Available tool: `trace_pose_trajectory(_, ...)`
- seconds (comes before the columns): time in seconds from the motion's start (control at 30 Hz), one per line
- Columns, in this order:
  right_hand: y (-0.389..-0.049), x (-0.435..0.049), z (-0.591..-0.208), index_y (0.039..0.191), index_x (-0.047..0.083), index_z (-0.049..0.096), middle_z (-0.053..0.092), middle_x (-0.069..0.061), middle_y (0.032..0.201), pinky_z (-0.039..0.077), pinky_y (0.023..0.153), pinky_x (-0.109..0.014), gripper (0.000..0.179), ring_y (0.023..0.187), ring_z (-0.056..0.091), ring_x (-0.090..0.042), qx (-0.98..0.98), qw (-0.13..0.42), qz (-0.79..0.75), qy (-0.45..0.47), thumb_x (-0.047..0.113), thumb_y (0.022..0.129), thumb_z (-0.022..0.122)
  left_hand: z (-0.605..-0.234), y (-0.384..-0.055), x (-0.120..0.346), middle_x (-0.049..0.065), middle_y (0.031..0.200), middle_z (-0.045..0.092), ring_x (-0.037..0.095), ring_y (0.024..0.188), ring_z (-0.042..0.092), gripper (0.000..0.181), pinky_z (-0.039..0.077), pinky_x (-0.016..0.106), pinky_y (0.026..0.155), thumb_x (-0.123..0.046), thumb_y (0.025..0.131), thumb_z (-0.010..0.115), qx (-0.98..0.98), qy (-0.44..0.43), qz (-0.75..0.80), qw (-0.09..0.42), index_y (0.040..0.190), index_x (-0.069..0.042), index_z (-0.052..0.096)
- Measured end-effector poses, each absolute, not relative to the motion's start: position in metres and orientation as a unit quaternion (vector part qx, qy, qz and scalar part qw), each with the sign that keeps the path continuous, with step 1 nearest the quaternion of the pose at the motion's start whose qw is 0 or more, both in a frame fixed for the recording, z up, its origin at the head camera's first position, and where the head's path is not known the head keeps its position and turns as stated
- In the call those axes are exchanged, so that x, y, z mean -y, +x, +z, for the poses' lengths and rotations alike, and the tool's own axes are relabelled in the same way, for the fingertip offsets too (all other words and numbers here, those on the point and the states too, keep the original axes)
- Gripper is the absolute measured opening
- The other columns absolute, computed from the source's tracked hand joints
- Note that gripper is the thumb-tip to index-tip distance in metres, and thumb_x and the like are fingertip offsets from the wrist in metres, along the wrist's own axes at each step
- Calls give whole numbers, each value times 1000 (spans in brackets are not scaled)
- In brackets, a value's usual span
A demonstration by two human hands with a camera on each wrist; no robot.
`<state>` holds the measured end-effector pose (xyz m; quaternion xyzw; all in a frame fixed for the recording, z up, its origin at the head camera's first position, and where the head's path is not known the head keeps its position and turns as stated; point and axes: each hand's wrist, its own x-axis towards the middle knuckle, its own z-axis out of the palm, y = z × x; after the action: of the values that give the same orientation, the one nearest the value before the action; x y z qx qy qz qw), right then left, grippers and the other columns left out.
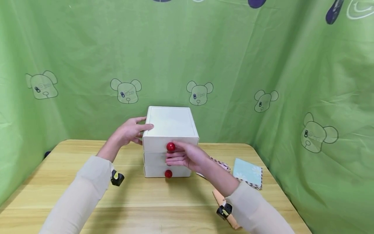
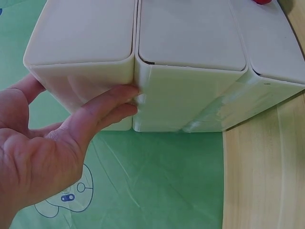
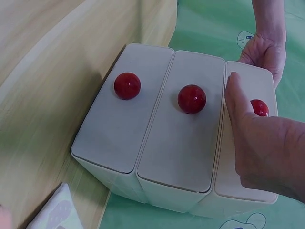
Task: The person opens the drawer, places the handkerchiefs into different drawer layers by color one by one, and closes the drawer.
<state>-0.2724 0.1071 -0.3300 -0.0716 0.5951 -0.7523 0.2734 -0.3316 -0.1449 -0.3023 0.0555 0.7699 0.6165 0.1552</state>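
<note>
A white three-drawer box (image 1: 170,122) stands on the wooden table, with its drawers pushed in. Each drawer front has a round red knob, among them the bottom knob (image 1: 168,174). My left hand (image 1: 131,130) rests against the box's left side, its thumb over the top edge; in the left wrist view its straight fingers (image 2: 112,102) touch the side wall. At the top drawer, my right hand (image 1: 190,155) has its thumb beside the top knob (image 1: 170,146) and its extended fingers below, partly covering the middle knob. The right wrist view shows the top knob (image 3: 259,108) partly behind this hand.
Right of the box lies a light blue folded cloth (image 1: 247,172) with a striped edge. A pinkish cloth (image 1: 223,165) is partly hidden by my right forearm, and an orange cloth (image 1: 219,196) lies beneath it. A green curtain (image 1: 163,58) hangs behind the table (image 1: 140,208).
</note>
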Motion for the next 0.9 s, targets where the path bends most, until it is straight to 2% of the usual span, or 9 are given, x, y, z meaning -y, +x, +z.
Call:
trace_pose_trajectory(0.47, -276, -106, -331, 124, -5, 53, 53, -35, 124, 54, 89, -41, 41, 113, 51, -47, -602, 266, -751, -49, 24, 96, 57, -302, -330, 145, 24, 126, 56, 33, 98, 65, 82, 59, 45, 78, -30, 92, 63, -771, 57, 615, 155, 154, -15, 11)
trace_pose_trajectory(0.9, -279, -108, -331, 121, -6, 55, 55, -35, 120, 55, 87, -41, 36, 103, 61, -43, -600, 266, -753, -45, 20, 96, 57, -301, -329, 144, 25, 127, 55, 33, 96, 65, 81, 59, 45, 77, -29, 93, 62, -772, 56, 615, 151, 154, -14, 10)
